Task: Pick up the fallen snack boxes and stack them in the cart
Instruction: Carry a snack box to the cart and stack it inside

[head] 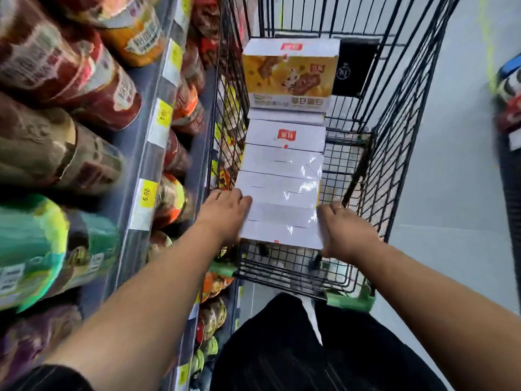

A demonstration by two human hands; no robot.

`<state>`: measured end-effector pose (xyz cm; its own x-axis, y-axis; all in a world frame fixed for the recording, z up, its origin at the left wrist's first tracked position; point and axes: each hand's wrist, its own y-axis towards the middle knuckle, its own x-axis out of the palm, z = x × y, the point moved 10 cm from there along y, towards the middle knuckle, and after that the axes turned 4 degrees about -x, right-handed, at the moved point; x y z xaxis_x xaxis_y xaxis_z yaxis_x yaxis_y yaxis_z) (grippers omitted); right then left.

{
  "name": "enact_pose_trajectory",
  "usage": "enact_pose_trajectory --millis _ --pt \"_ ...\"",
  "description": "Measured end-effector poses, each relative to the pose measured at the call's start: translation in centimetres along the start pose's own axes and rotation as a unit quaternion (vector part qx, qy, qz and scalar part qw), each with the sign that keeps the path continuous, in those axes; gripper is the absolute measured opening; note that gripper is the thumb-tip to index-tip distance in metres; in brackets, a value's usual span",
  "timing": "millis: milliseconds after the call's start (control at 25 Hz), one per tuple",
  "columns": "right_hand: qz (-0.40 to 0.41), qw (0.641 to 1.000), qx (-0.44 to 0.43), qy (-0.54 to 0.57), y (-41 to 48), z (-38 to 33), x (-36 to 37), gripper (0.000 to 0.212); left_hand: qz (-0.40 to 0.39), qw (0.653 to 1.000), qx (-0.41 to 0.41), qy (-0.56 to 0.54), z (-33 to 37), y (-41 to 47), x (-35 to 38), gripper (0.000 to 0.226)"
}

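Note:
A black wire shopping cart stands in front of me. Inside it, several white snack boxes stand in a row running away from me, their white tops up. At the far end one box shows its yellow printed face. My left hand grips the left side of the nearest box. My right hand grips its right side. This nearest box sits at the near end of the row, above the cart's folded child seat.
A grey store shelf full of cup noodles and yellow price tags runs close along the cart's left side. Pale floor lies to the right. Another display shows at the right edge. My dark clothing fills the bottom.

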<state>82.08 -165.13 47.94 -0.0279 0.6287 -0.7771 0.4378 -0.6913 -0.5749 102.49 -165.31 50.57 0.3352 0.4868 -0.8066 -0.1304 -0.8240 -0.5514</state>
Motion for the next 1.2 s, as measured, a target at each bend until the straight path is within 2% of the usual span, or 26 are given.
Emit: enact_pose_trajectory --millis 200,440,680,840,1000,1200 --pt "-0.019 0.997 0.027 0.068 3.9 -0.8 3.9 0.055 -0.016 0.999 -0.007 0.039 -0.9 3.4 4.3 0.059" --pt "0.000 0.994 0.061 0.093 5.9 0.1 6.3 0.047 -0.024 0.998 -0.016 0.049 0.1 5.4 6.7 0.051" --pt "0.008 0.994 0.074 0.075 5.6 0.3 6.3 0.052 -0.031 0.998 -0.032 0.037 0.1 5.2 7.1 0.054" --pt "0.021 0.995 0.084 0.054 3.3 0.6 3.1 0.086 0.024 0.999 -0.017 0.029 0.3 4.8 3.1 0.072" --pt "0.120 0.978 0.127 0.113 -1.2 2.4 -2.7 0.086 0.097 0.995 0.021 0.024 2.5 4.8 -3.7 0.079" --pt "0.209 0.949 0.183 0.150 -10.7 5.4 -6.9 0.089 0.182 0.979 0.093 0.014 9.6 2.1 -12.7 0.087"
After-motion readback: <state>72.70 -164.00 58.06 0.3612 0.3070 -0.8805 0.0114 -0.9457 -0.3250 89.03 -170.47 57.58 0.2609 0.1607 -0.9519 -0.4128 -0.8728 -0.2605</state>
